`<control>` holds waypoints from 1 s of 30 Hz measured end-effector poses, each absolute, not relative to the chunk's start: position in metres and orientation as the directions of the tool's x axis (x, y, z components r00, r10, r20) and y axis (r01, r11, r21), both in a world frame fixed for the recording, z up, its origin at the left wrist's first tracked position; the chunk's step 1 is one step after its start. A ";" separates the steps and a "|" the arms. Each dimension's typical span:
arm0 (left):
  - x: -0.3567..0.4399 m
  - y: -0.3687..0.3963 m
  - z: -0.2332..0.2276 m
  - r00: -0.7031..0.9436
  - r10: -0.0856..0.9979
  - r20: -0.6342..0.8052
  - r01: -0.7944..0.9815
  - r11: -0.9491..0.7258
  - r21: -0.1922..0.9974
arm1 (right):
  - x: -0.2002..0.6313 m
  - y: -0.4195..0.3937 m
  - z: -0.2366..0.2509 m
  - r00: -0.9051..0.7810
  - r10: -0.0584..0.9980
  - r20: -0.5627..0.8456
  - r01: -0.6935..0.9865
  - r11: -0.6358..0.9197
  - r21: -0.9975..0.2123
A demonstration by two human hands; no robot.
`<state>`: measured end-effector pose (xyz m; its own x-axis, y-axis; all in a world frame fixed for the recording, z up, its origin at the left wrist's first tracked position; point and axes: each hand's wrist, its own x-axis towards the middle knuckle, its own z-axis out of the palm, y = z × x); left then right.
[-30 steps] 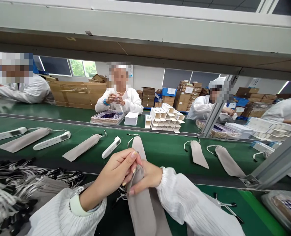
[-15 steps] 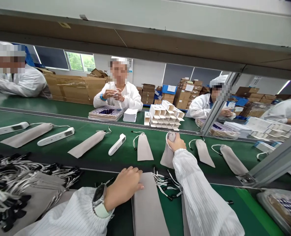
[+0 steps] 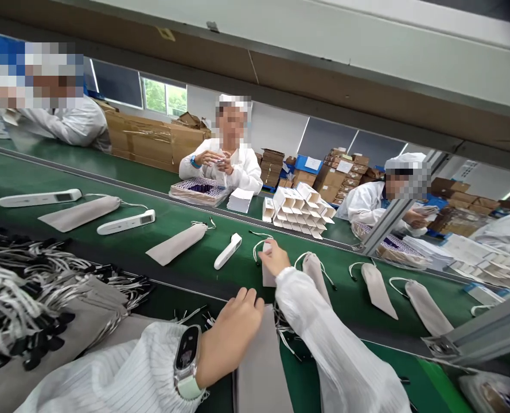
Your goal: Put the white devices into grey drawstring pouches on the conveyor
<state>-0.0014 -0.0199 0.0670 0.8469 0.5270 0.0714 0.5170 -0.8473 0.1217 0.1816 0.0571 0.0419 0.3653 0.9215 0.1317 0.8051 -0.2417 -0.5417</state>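
Observation:
My right hand (image 3: 277,260) grips the upper part of a grey drawstring pouch (image 3: 268,279) lying on the green conveyor belt; its white cord loops out to the left. Nearer me, my left hand (image 3: 233,332) lies over the top end of a pile of flat grey pouches (image 3: 261,376), fingers extended and thumb hidden. Just right of my right hand is another drawstring pouch (image 3: 315,272), partly behind my sleeve. To its left on the belt sits a white handheld thermometer-like device (image 3: 228,252).
More pouches (image 3: 177,244) and white devices (image 3: 125,222) are spaced along the belt (image 3: 203,275). A heap of corded pouches (image 3: 18,310) fills the near left. A metal post (image 3: 403,203) rises at right, and a shelf (image 3: 280,63) spans overhead. Co-workers sit opposite beside white boxes (image 3: 300,212).
My right hand has moved left from one pouch to the neighbouring one, leaving the first on the belt. My left hand stays at the pile. The view has tilted and shifted.

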 end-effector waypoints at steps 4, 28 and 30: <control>-0.002 -0.006 0.063 0.864 0.502 0.045 0.485 -0.851 0.200 | 0.131 0.100 0.031 0.286 0.958 0.023 0.799 -0.225 -0.558; 0.003 0.034 0.081 0.809 0.560 0.176 0.194 -0.538 0.820 | 0.171 0.029 0.087 -0.008 0.991 0.136 -0.394 0.122 -0.911; 0.004 0.036 0.080 0.751 0.592 0.292 0.138 -0.573 0.808 | 0.169 0.027 0.085 -0.085 0.991 0.108 -0.297 0.078 -0.952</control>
<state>0.0035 0.0357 0.0800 0.7511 0.5922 0.2919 0.1378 -0.5730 0.8079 0.1694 0.0274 0.0851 -0.0847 0.9905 0.1081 -0.2969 0.0785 -0.9517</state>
